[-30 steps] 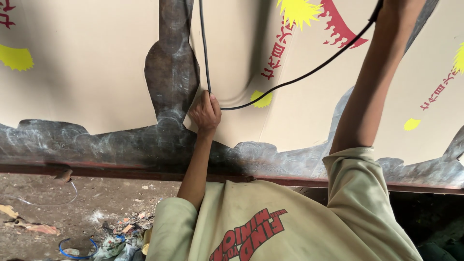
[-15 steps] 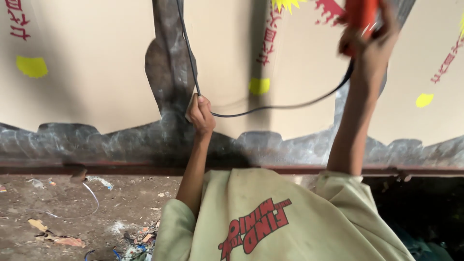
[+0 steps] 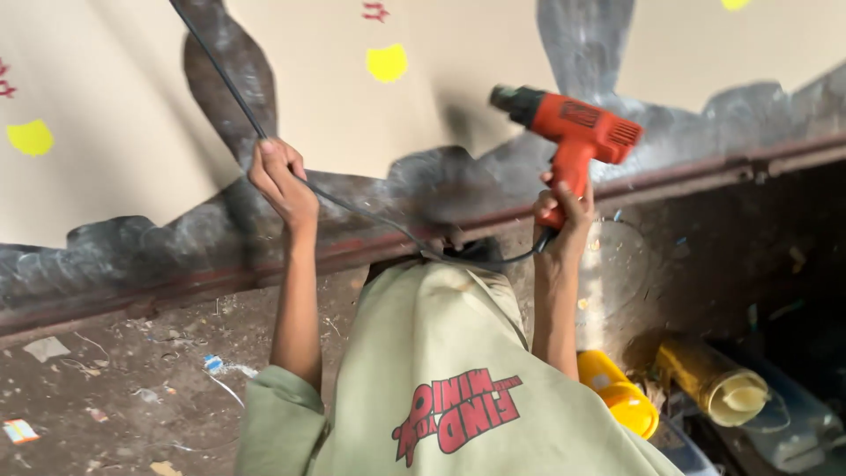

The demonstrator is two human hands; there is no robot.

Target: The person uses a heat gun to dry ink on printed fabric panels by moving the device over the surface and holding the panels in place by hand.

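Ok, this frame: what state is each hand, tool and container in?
left hand: closed on the black cable, raised to the panel
right hand: gripping the orange heat gun by its handle, nozzle pointing left at the wall panel
black cable: slack, looping from the gun's handle to the left hand
yellow container: lying on its side

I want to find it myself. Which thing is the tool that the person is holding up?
Look at the big beige panel with grey smudges across the top. In front of it, the right hand grips an orange heat gun by its handle. It is the only bright orange thing, with a black nozzle and a black cord.
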